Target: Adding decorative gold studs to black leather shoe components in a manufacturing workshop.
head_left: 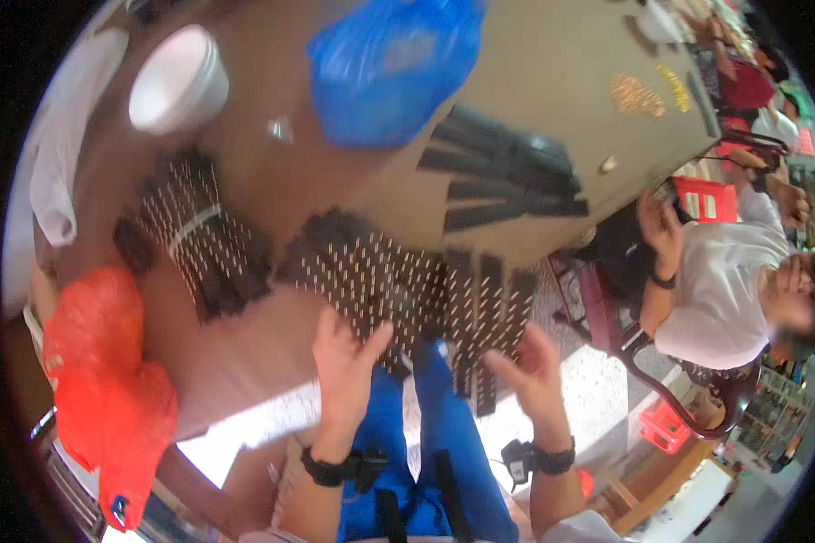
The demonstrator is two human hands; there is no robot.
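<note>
Between my hands lies a spread of black strips (pixel 371 276) dotted with rows of small pale, metallic-looking pins. My left hand (pixel 344 366) grips their near left edge, its thumb on top of them. At the right end, several more pinned black strips (pixel 485 303) fan out past the table edge. My right hand (pixel 536 376) holds these between thumb and fingers. Blur hides the exact finger contact of both hands. To the left sits another bundle of pinned black strips (pixel 199 240), bound with a pale band (pixel 194 226).
Plain black strips (pixel 507 167) lie beyond my hands, beside a blue plastic bag (pixel 394 77). White bowls (pixel 179 80) stand far left; a red plastic bag (pixel 109 362) hangs near left. Small brass-coloured pieces (pixel 637 95) lie far right. A person (pixel 720 281) sits at right.
</note>
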